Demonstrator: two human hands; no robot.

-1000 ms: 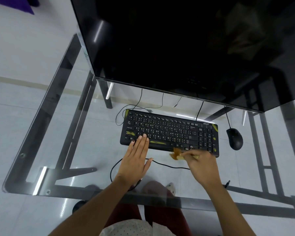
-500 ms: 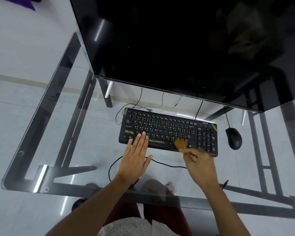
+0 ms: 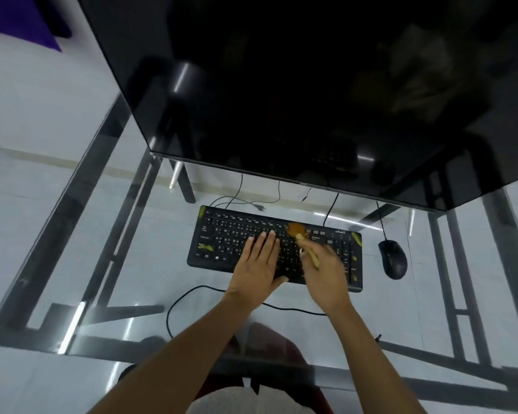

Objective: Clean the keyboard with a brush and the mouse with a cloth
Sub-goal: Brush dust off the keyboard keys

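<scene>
A black keyboard (image 3: 230, 240) with yellow marks lies on the glass desk (image 3: 132, 264) under the monitor. My left hand (image 3: 259, 261) rests flat on its middle keys, fingers straight. My right hand (image 3: 323, 273) grips a small wooden-handled brush (image 3: 298, 231); its tan bristles touch the keys near the keyboard's far edge, right of centre. A black mouse (image 3: 392, 259) sits to the right of the keyboard, untouched. No cloth is in view.
A large dark monitor (image 3: 281, 85) overhangs the far half of the desk. Black cables (image 3: 192, 294) run under and behind the keyboard. The desk's metal frame (image 3: 72, 234) shows through the glass, and my red-clothed knees show below.
My right hand has swept the brush from the keyboard's near edge up to its far rows. My left hand has slid further onto the keys and to the right.
</scene>
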